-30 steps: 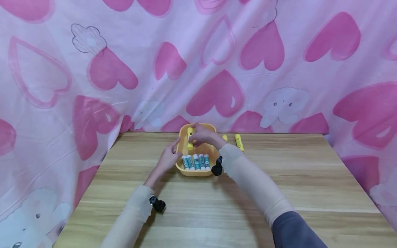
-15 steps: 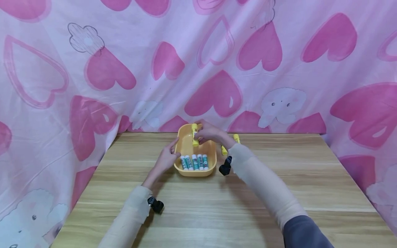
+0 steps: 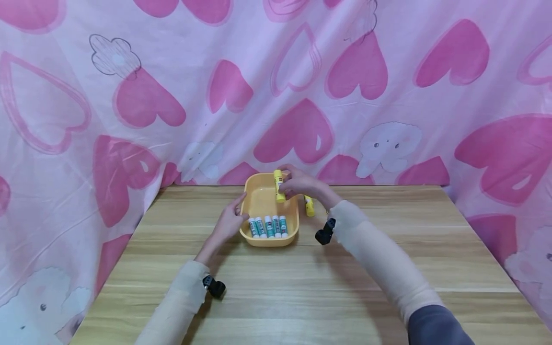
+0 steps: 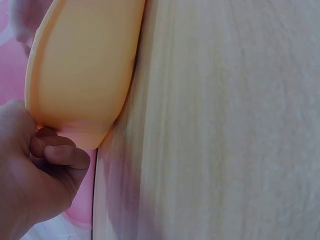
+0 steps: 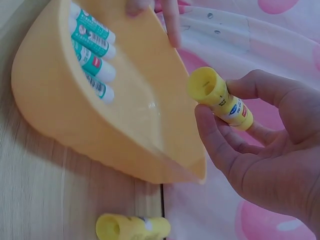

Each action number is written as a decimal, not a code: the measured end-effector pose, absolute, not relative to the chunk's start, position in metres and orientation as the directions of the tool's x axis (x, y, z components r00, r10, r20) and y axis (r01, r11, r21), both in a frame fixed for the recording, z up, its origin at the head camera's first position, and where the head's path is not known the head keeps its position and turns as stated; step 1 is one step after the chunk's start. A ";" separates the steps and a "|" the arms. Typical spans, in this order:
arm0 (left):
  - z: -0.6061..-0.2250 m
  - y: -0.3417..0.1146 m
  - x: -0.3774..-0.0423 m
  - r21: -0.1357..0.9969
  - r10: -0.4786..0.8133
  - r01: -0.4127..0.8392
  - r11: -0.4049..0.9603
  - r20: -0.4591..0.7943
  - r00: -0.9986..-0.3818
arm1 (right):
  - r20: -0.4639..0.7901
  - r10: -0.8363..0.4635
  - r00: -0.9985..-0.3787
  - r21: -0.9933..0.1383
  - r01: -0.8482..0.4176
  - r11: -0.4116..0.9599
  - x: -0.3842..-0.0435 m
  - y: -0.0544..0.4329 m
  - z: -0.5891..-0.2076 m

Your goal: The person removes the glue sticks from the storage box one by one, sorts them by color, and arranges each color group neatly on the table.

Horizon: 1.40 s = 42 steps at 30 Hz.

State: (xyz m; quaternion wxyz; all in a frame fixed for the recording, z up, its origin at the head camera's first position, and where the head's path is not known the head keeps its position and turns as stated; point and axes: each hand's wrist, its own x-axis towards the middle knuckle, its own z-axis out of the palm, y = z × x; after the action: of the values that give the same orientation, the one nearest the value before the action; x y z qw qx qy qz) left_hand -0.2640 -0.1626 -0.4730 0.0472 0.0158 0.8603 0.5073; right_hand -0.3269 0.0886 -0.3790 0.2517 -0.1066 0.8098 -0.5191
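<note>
In the head view a yellow glue stick (image 3: 279, 186) stands near upright over the back right part of an orange plastic tray (image 3: 263, 243). My right hand (image 3: 298, 183) pinches it between thumb and fingertips; the right wrist view shows the round hollow end of this glue stick (image 5: 216, 92). At the tray's left rim my left hand (image 3: 228, 221) grips the edge, its lower fingers curled against the outer wall in the left wrist view. Several white-and-teal glue sticks (image 3: 269, 227) lie in a row along the tray's near end.
Another yellow glue stick (image 3: 309, 206) lies on the wooden table (image 3: 276, 297), just right of the tray. A pink heart-patterned cloth (image 3: 297, 129) hangs behind the table's back edge. My right forearm crosses the table's right side.
My right hand has raised the yellow glue stick and carried it from the tray's back left toward its right rim. My left hand keeps its hold on the tray.
</note>
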 end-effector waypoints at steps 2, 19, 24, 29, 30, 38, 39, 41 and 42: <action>-0.473 -0.163 -0.264 0.871 0.074 -0.021 0.490 -0.066 -0.995 | -0.293 -0.441 -0.848 -0.895 0.080 0.440 -0.325 0.094 -0.378; -0.470 -0.162 -0.263 0.861 0.065 -0.011 0.509 -0.051 -0.997 | -0.283 -0.417 -0.864 -0.878 0.059 0.475 -0.317 0.139 -0.379; -0.470 -0.162 -0.262 0.865 0.074 -0.003 0.501 -0.046 -0.996 | -0.274 -0.403 -0.873 -0.883 0.062 0.465 -0.318 0.156 -0.388; -0.471 -0.162 -0.262 0.865 0.074 -0.014 0.501 -0.060 -0.995 | -0.248 -0.406 -0.879 -0.881 0.030 0.471 -0.317 0.172 -0.398; -0.471 -0.162 -0.262 0.865 0.074 -0.014 0.502 -0.060 -0.995 | -0.243 -0.405 -0.881 -0.882 0.027 0.471 -0.317 0.175 -0.400; -0.470 -0.161 -0.262 0.866 0.076 -0.007 0.500 -0.052 -0.996 | -0.225 -0.373 -0.900 -0.882 0.025 0.471 -0.316 0.200 -0.407; -0.469 -0.161 -0.261 0.865 0.078 -0.006 0.501 -0.052 -0.996 | -0.228 -0.371 -0.900 -0.881 0.029 0.472 -0.316 0.203 -0.408; -0.469 -0.161 -0.262 0.864 0.077 -0.006 0.503 -0.051 -0.996 | -0.232 -0.361 -0.903 -0.877 0.034 0.479 -0.316 0.208 -0.408; -0.468 -0.162 -0.262 0.863 0.075 -0.006 0.506 -0.051 -0.996 | -0.233 -0.355 -0.905 -0.874 0.035 0.484 -0.316 0.210 -0.409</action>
State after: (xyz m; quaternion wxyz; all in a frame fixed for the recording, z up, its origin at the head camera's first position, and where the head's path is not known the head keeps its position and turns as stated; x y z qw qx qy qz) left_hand -0.2622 -0.1615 -0.4682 0.0409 0.0200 0.8667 0.4968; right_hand -0.3155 0.2102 -0.4088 0.1954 -0.0954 0.8389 -0.4989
